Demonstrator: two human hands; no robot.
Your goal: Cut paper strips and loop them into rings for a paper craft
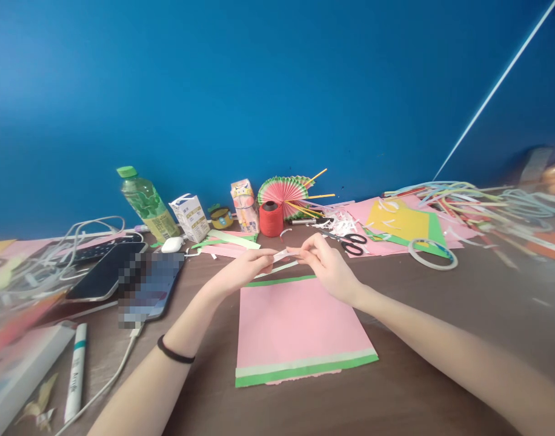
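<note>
A sheet of pink paper (298, 321) lies on the table with green and pale green strips along its near edge and a green strip along its far edge. Above that far edge, my left hand (248, 266) pinches one end of a small whitish strip (280, 255). The fingertips of my right hand (327, 266) are closed at the strip's other end. Whether the strip is paper or tape I cannot tell. A pale green paper strip (277, 270) lies just below my fingers, partly hidden by them.
Behind my hands stand a red thread spool (271, 219), a pleated paper fan (284, 192), a carton (192, 217) and a green-capped bottle (149, 204). Scissors (352, 243), a tape roll (432, 254) and coloured paper (398, 219) lie right. Phones (154, 287), cables and a marker (76, 372) lie left.
</note>
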